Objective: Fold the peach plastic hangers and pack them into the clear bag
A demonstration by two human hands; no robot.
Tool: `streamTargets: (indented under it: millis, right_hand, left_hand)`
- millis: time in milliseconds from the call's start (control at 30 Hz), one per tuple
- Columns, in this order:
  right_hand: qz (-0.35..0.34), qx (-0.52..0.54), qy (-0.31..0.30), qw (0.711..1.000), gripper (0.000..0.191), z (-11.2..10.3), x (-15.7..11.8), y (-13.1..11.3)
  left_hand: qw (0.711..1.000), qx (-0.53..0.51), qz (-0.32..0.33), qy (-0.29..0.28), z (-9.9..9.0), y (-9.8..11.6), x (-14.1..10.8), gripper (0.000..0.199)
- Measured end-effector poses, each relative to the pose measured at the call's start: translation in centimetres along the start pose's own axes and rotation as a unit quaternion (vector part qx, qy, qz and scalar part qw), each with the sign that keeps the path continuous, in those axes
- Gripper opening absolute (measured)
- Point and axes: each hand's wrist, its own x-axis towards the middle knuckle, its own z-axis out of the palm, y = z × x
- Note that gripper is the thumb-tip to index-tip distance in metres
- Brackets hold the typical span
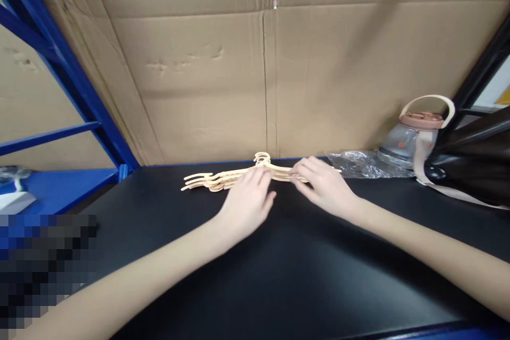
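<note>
A small stack of cream clothes hangers (223, 176) lies on the black tabletop near the cardboard, with the hooks (262, 157) bunched at the middle and pointing away from me. My left hand (247, 199) rests over the centre of the stack, fingers stretched forward just below the hooks and thumb held apart. At the right side, my right hand (322, 183) has its fingers and thumb bent around the hanger arms, hiding part of them. Some blur softens the right fingers.
Cardboard (199, 85) stands upright behind the black table (311, 276). To the right are crinkled clear plastic (358, 163), a water bottle (412, 135) with a strap, and a shiny black bag (478, 154). Blue metal framing (85, 85) rises at the left.
</note>
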Motion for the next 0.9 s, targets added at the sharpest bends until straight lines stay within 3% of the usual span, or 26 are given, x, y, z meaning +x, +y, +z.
streamTargets:
  millis: [133,333,533,900]
  right_hand:
    - [-0.006,0.069,-0.093,0.993,0.032,1.0,-1.9,-2.2]
    - [0.037,0.075,-0.15,0.985,0.048,2.3,-3.5,-1.9]
    - [-0.009,0.035,-0.187,0.982,0.048,1.3,-3.3,-1.8]
    - [-0.031,0.044,-0.171,0.984,0.046,1.1,-3.3,-1.6]
  left_hand:
    - [0.997,0.0,0.011,-0.082,1.3,2.4,-2.3,0.041]
    - [0.985,-0.004,-0.066,-0.158,2.1,0.8,-2.9,0.044]
    - [0.983,0.018,-0.073,-0.165,1.8,0.2,-2.8,0.045]
    - [0.983,0.05,-0.047,-0.169,1.5,0.4,-2.5,0.045]
